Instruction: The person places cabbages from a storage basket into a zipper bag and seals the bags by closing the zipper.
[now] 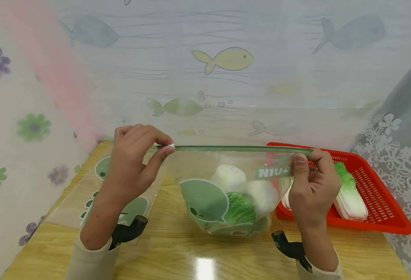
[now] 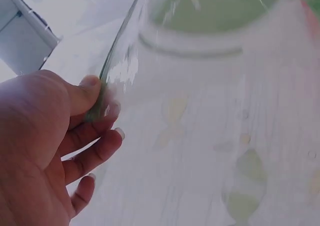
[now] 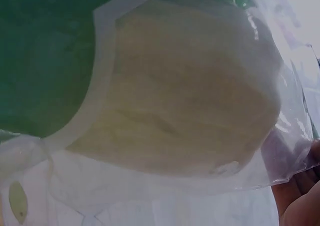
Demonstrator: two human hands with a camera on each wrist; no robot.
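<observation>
At middle of table (image 1: 163, 252), bag (image 1: 205, 196) with vegetables (image 1: 261, 196) is held: slider (image 1: 172, 145) pinched by left hand (image 1: 132, 159), thumb to forefinger; right corner (image 1: 304, 150) gripped by right hand (image 1: 315, 190), fingers curled. Top edge (image 1: 233, 148) should be kept taut.

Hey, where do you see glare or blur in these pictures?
Head view: bright glare on the table; left wrist: shiny streaks on the bag, with a hazy fish print; right wrist: mostly dim, the pale vegetable blurry behind the bag's plastic.
</observation>
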